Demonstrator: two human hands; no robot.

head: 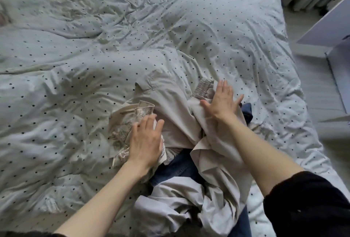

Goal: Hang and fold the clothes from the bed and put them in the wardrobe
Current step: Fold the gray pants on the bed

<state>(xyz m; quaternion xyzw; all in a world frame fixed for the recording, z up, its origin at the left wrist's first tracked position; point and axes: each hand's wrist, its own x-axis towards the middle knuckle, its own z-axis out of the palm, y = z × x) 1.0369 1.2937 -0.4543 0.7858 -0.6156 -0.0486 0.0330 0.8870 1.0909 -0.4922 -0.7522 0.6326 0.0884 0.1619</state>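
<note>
I look down on a bed whose spotted duvet fills most of the view, rumpled, with small dark dots throughout. The clothes pile sits low centre, around 6 o'clock. Uppermost is a pair of beige trousers, long axis running roughly from 1 o'clock down to 7 o'clock; the elasticated waistband points up and away from me at about 1 o'clock, and the legs trail back toward the bottom edge in loose folds. My right hand lies flat on the trousers just below the waistband, fingers straight and spread, palm pressing the cloth, holding nothing. My left hand rests at about 9 o'clock from the trousers on a cream printed garment, fingers extended and slightly curved over the crumpled fabric; I cannot tell whether any cloth is pinched beneath the palm. Blue denim shows under the trousers between my forearms, with another patch at 3 o'clock of the right hand. A black sleeve covers the right upper arm. At the far right, near 3 o'clock, stands a white panel.
</note>
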